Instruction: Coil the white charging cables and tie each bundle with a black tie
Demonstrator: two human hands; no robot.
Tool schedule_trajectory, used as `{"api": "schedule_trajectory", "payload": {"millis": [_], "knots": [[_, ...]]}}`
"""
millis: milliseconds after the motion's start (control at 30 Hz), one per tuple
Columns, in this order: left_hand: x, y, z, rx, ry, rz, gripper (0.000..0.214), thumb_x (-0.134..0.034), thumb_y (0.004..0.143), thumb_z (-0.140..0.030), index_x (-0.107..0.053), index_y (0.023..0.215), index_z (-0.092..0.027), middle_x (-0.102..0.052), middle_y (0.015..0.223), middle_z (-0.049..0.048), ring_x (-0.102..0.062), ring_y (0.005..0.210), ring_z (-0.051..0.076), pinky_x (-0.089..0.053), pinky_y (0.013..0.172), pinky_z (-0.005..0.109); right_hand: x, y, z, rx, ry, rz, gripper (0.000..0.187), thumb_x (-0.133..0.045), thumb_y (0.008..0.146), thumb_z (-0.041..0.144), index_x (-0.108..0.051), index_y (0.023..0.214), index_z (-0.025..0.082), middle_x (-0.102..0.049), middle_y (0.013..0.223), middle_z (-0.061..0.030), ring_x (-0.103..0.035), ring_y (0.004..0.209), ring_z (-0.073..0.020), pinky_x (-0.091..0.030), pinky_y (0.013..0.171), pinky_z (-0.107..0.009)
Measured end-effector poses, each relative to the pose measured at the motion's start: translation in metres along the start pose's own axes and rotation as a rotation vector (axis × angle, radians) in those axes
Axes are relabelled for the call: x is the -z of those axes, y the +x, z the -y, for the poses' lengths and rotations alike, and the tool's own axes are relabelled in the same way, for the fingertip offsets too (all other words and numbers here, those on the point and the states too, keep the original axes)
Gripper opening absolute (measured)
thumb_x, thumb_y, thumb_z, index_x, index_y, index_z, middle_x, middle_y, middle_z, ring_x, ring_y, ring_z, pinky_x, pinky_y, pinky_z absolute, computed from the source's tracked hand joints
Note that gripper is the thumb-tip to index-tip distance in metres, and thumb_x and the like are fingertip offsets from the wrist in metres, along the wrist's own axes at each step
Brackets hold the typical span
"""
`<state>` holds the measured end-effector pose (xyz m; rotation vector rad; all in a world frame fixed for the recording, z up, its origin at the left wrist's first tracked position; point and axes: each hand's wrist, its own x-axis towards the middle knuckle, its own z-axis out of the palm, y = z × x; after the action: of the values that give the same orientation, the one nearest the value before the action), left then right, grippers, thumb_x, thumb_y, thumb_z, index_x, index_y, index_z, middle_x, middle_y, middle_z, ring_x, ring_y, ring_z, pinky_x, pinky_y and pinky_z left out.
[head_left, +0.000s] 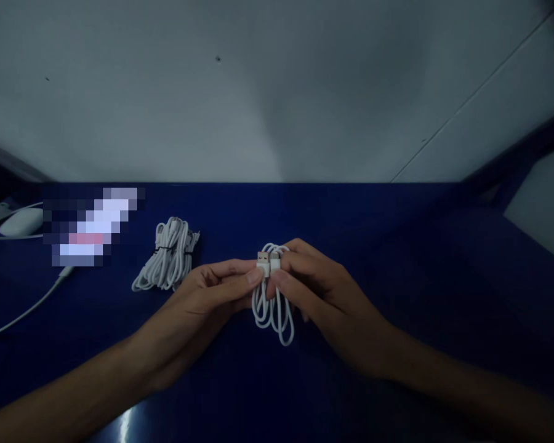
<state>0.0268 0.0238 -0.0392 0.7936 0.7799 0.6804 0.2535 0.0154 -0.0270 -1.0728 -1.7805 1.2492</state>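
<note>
A white USB cable [285, 332], folded into loops, is held between my two hands above the blue table. Its USB-A plug and a second, smaller plug stand side by side, both metal ends pointing away from me. My left hand [207, 295] pinches the USB-A plug with its thumb on top. On the other side, my right hand [327, 301] grips the smaller plug and the loops beside it; its lower fingers are partly hidden. The loops hang down below the thumbs. Beyond my left hand lies a pile of bundled white cables [168, 255], bound with dark ties.
At the left, a pixelated bright object [96, 224] has a white cord [32, 314] running from its near end. A rounded white device [22, 221] sits farther left, beside more cords. A pale wall [189, 111] rises behind the blue table [240, 394].
</note>
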Motion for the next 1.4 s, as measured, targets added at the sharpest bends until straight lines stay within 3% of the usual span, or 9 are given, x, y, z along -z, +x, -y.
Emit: {"api": "schedule_trajectory", "payload": {"millis": [267,567,1100,1400], "knots": [[-0.0011,0.0001,-0.0014,0.001,0.000,0.009,0.027,-0.065,0.113,-0.027,-0.084,0.130,-0.021,-0.080,0.138,0.0111,-0.072,0.122,0.025,-0.051,0.118,0.042,0.0011,0.0000,-0.0020,-0.002,0.037,0.016,0.034,-0.054,0.119,0.034,-0.071,0.091,0.022,-0.054,0.094,0.0013,-0.054,0.083,-0.0134,-0.047,0.071,-0.029],[0.0004,0.0010,-0.0005,0.004,-0.001,0.003,0.027,-0.064,0.113,-0.028,-0.084,0.130,-0.022,-0.080,0.137,0.0105,-0.072,0.121,0.024,-0.053,0.110,0.037,0.0004,-0.0016,-0.0021,0.002,0.041,0.012,0.035,-0.055,0.119,0.036,-0.071,0.090,0.022,-0.055,0.094,0.0019,-0.054,0.082,-0.0124,-0.047,0.070,-0.029],[0.0009,-0.0001,-0.0009,0.010,-0.001,0.020,0.030,-0.062,0.114,-0.028,-0.080,0.137,-0.022,-0.078,0.141,0.0115,-0.069,0.129,0.027,-0.049,0.120,0.045,0.0020,-0.0010,-0.0007,-0.010,0.053,0.010,0.033,-0.057,0.118,0.035,-0.073,0.092,0.023,-0.056,0.095,0.0015,-0.055,0.084,-0.0129,-0.047,0.071,-0.029],[-0.0013,-0.0002,-0.0038,-0.005,-0.010,0.080,0.030,-0.063,0.113,-0.025,-0.079,0.138,-0.022,-0.076,0.143,0.0108,-0.070,0.129,0.026,-0.050,0.119,0.043,0.0056,0.0016,-0.0021,-0.005,0.220,0.005,0.034,-0.062,0.115,0.038,-0.078,0.089,0.022,-0.059,0.093,0.0006,-0.056,0.082,-0.0133,-0.047,0.074,-0.029]]}}
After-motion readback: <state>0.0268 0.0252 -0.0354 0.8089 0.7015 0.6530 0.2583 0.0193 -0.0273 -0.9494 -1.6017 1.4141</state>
